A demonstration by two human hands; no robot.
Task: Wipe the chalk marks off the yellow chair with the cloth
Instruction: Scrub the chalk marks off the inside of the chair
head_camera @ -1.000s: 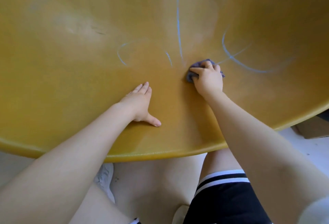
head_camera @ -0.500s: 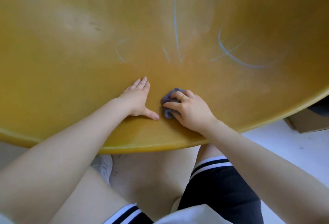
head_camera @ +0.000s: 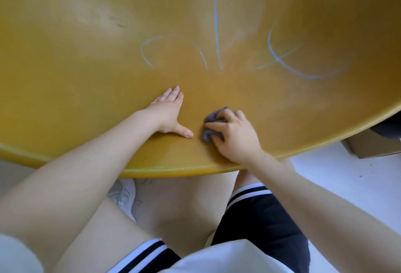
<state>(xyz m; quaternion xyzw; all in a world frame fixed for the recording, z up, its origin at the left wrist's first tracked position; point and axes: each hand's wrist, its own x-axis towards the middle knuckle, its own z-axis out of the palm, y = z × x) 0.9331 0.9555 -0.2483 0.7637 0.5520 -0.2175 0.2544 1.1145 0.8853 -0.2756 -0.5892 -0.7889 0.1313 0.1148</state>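
Blue chalk marks [head_camera: 282, 60] remain upper right, so the right hand [head_camera: 234, 136], bunching the cloth [head_camera: 213, 118], should press firmly upward while the flat-open left hand [head_camera: 169, 114] braces the chair [head_camera: 65, 77].

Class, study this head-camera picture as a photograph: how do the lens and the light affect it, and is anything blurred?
Head view: the wide-angle lens bows the yellow chair rim into a curve; soft, even light, with a pale sheen at upper left; the chalk marks read clearly; the right hand on the cloth and the flat left hand look sharp.

Soft, even daylight; slight overall blur; wide-angle bending toward the edges.
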